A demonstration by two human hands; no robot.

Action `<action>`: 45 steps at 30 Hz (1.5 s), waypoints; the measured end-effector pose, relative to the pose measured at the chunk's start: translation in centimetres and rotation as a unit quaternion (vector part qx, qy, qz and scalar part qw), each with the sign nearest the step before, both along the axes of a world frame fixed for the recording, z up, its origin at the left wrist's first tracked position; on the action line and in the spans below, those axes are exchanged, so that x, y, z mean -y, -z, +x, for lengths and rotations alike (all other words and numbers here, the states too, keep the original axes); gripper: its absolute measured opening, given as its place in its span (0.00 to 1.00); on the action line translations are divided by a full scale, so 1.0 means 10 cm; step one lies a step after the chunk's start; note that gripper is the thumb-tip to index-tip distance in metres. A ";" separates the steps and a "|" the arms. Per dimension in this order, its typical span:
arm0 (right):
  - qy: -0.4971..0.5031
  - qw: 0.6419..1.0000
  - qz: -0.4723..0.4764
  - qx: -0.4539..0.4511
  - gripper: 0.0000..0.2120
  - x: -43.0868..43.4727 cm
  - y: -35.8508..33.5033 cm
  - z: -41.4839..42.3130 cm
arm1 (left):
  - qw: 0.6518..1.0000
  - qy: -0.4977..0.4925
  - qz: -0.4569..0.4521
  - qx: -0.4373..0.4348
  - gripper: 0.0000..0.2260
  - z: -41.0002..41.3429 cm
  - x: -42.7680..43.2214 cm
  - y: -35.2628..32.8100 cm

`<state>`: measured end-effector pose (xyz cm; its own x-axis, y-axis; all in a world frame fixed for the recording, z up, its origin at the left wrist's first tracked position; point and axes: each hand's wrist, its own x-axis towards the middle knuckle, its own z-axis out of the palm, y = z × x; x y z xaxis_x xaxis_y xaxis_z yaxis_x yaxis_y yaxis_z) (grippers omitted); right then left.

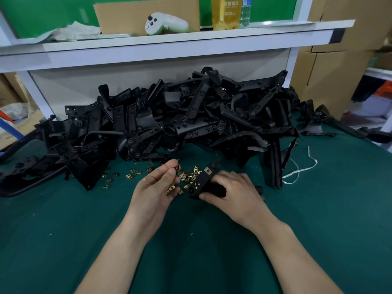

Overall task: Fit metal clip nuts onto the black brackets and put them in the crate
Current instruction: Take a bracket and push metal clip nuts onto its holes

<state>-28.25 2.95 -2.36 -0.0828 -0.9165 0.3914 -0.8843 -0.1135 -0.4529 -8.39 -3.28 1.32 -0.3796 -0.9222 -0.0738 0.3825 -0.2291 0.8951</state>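
Observation:
My left hand (158, 185) pinches a brass-coloured clip nut (177, 167) between thumb and forefinger, and more clip nuts (171, 190) lie against its lower fingers. My right hand (232, 187) grips a black bracket (204, 182) that lies on the green mat; one clip nut (209, 171) sits fitted near the bracket's far end. Loose clip nuts (188, 175) are scattered on the mat between my hands and the pile. A big heap of black brackets (180, 117) fills the back of the table. No crate is in view.
A white shelf (169, 39) overhangs the heap and carries a white controller (165, 23), cardboard and bottles. White string (299, 168) lies on the green mat (63, 230) at the right. Cardboard boxes (331, 77) stand beyond the right edge.

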 end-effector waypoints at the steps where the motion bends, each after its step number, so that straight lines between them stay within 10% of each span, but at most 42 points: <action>1: 0.000 1.000 0.000 0.000 0.22 0.00 0.00 0.00 | 1.000 0.000 0.001 -0.002 0.11 0.00 0.00 0.00; 45: 0.003 1.000 0.001 -0.001 0.22 -0.01 -0.02 0.01 | 0.998 -0.016 0.031 -0.061 0.15 -0.05 0.01 0.00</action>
<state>-28.12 3.09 -2.17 -0.0876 -0.9170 0.3892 -0.8855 -0.1074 -0.4521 -8.84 -3.40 1.30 -0.3605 -0.9288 -0.0861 0.4959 -0.2690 0.8257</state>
